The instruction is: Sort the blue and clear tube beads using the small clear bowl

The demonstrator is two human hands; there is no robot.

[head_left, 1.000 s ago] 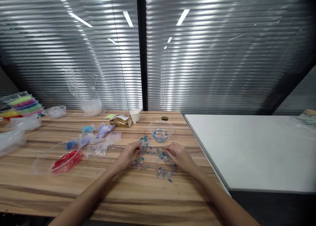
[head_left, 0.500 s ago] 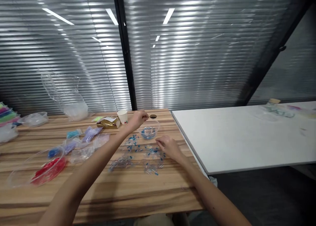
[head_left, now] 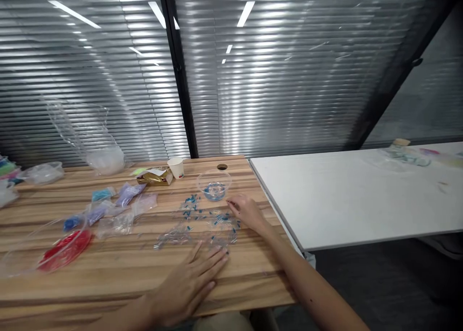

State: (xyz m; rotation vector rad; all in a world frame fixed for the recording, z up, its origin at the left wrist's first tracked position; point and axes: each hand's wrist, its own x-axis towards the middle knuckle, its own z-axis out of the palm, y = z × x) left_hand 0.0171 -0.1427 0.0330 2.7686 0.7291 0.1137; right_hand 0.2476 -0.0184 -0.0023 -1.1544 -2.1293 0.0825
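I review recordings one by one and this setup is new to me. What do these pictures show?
No machine here: a person works bare-handed, and every picture comes from one camera worn on the head, looking forward and down. On the wooden table lie blue and clear pieces, with a clear bowl of blue ones beyond. The left hand is spread palm down at the pieces' near edge; the right hand has its fingertips pinched near the bowl; anything held is too small to tell.

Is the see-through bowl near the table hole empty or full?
Neither, it's partly filled: blue pieces show low down in the clear bowl, and its upper walls look bare.
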